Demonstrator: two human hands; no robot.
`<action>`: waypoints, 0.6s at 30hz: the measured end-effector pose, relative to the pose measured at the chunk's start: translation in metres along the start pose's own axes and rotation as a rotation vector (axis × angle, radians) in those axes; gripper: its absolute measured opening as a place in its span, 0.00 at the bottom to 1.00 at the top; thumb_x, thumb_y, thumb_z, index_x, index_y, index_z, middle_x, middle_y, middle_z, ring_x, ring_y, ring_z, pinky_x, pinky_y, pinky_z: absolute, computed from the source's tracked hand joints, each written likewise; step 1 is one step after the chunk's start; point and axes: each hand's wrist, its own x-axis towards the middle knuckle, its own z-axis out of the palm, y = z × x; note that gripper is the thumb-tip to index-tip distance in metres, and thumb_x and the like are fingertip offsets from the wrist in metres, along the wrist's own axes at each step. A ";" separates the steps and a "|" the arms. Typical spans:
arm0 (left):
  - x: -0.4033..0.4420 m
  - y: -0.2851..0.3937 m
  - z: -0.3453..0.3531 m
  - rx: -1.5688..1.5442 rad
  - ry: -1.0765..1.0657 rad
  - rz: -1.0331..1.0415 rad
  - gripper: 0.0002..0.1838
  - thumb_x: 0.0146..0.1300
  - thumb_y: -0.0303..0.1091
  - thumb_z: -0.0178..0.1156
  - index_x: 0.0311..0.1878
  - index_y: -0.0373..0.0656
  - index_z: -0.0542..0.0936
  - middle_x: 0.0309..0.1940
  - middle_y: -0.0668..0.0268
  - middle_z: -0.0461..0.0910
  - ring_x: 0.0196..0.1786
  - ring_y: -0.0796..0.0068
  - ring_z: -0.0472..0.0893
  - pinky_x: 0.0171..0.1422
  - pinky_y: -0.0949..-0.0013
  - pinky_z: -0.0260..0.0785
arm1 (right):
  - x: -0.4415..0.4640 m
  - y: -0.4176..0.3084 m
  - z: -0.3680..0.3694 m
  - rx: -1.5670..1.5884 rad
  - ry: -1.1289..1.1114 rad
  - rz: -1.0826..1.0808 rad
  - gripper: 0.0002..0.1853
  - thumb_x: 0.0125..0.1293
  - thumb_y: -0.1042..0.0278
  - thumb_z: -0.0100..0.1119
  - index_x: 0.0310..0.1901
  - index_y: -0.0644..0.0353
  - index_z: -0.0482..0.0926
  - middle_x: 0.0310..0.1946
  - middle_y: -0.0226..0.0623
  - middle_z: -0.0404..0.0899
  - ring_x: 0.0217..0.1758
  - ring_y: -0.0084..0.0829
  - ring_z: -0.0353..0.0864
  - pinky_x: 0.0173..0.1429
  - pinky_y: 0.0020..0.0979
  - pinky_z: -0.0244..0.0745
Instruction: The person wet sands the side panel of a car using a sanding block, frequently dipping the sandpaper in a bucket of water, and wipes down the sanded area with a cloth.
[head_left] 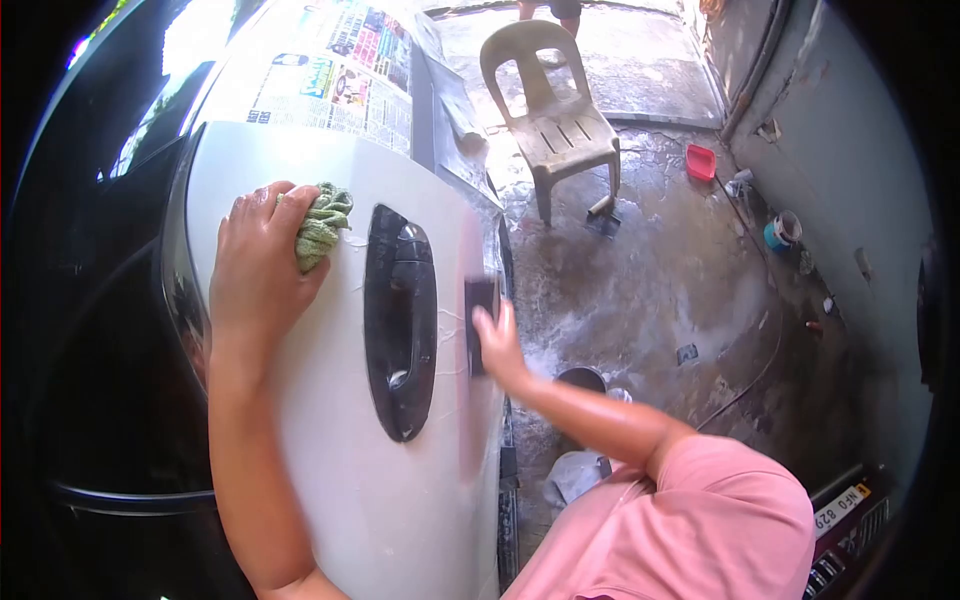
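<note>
Car door (320, 450): under both hands, pale, wet in places.
Plastic chair (560, 130): beyond right hand (503, 345).
Black door handle (382, 320): between the hands.
Dark block (480, 300): gripped in right hand, blurred.
Green cloth (322, 222): bunched in left hand (258, 250).

The left arm (243, 440) reaches up from the bottom edge, elbow bent, forearm nearly upright in view. The left hand (258, 265) lies back up, its wet-looking fingers curled in a grip, wrist almost straight. The right arm (590, 415) slants up and leftward from the lower right, elbow bent. The right hand (500, 345) is closed in a grip, slightly blurred, well apart from the left.
</note>
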 end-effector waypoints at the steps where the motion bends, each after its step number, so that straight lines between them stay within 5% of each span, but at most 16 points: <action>1: 0.000 0.000 0.001 -0.015 0.012 0.014 0.31 0.50 0.24 0.71 0.60 0.44 0.75 0.58 0.57 0.78 0.61 0.50 0.75 0.69 0.53 0.67 | 0.038 -0.003 0.001 -0.027 0.012 0.086 0.19 0.78 0.60 0.55 0.61 0.65 0.69 0.53 0.41 0.78 0.58 0.31 0.74 0.66 0.36 0.69; 5: 0.000 0.002 0.000 -0.047 0.035 0.036 0.30 0.50 0.23 0.70 0.59 0.44 0.76 0.55 0.57 0.80 0.60 0.50 0.76 0.68 0.53 0.67 | 0.150 -0.020 0.001 -0.061 -0.013 0.144 0.18 0.77 0.57 0.56 0.53 0.65 0.70 0.44 0.41 0.78 0.48 0.31 0.76 0.56 0.36 0.73; 7: 0.002 0.003 -0.001 -0.052 0.031 0.040 0.29 0.51 0.23 0.70 0.59 0.43 0.76 0.54 0.57 0.80 0.59 0.50 0.76 0.67 0.53 0.68 | 0.111 -0.041 0.003 -0.038 0.025 -0.043 0.19 0.77 0.57 0.56 0.54 0.66 0.70 0.46 0.43 0.78 0.50 0.32 0.76 0.58 0.38 0.73; 9: 0.004 0.000 0.000 -0.048 0.032 0.046 0.29 0.51 0.23 0.70 0.58 0.43 0.76 0.54 0.57 0.81 0.58 0.50 0.76 0.66 0.53 0.68 | 0.049 -0.016 0.005 -0.064 0.041 -0.014 0.22 0.78 0.59 0.56 0.62 0.68 0.69 0.56 0.47 0.76 0.62 0.34 0.73 0.69 0.37 0.67; 11: 0.005 0.001 -0.002 -0.046 0.029 0.047 0.29 0.51 0.23 0.70 0.58 0.43 0.76 0.53 0.57 0.81 0.58 0.50 0.76 0.65 0.53 0.68 | -0.009 -0.026 0.003 0.086 -0.028 0.060 0.20 0.78 0.62 0.57 0.62 0.66 0.70 0.57 0.45 0.76 0.62 0.32 0.72 0.70 0.37 0.66; 18: 0.001 0.003 -0.001 -0.022 0.027 0.011 0.30 0.51 0.28 0.73 0.60 0.47 0.77 0.54 0.60 0.80 0.61 0.55 0.76 0.66 0.53 0.68 | 0.159 -0.011 0.000 -0.035 0.001 0.105 0.21 0.76 0.55 0.57 0.56 0.68 0.70 0.44 0.45 0.79 0.48 0.34 0.78 0.57 0.38 0.74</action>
